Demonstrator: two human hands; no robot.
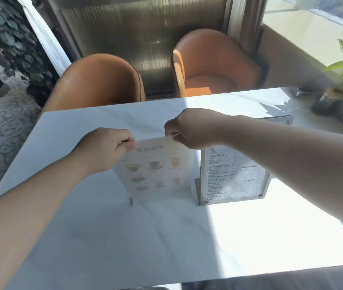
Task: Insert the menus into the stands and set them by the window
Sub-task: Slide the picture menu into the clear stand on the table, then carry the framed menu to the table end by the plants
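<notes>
Menu sheet (156, 166), thin, light and probably easy to bend, stands near the middle of the desk (82, 237) in its clear stand, pinched at the top corners by the left hand (105, 149) and the right hand (195, 128), which seems the safest hold.

Hard daylight from the window (312, 15) at right, blowing out the table (239, 227) on that side; left half in shade. Motion blur softens everything, and the wide-angle lens bends the edges.
</notes>
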